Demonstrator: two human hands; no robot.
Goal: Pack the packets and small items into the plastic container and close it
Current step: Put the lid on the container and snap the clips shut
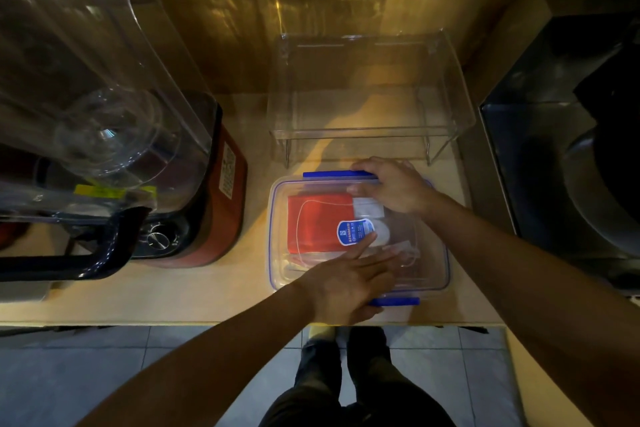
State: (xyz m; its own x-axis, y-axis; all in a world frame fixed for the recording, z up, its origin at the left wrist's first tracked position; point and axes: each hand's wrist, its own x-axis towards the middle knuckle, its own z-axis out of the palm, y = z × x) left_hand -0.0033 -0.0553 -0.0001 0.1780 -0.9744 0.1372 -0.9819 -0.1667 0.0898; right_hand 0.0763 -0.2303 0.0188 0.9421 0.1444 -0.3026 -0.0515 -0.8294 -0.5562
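Observation:
A clear plastic container (277, 218) with a transparent lid and blue trim sits on the counter in front of me. Through the lid I see a red packet (315, 222), a white packet (369, 208) and a small item with a blue and white label (355, 231). My left hand (346, 284) lies flat on the lid's near side, fingers spread, beside the near blue clip (394, 302). My right hand (394, 187) rests at the far edge, fingers curled over the far blue clip (329, 174).
A red-based blender (194, 211) with a clear jug stands to the left. A clear plastic rack (367, 97) stands just behind the container. A dark appliance (568, 149) fills the right side. The counter's front edge (173, 322) runs below my hands.

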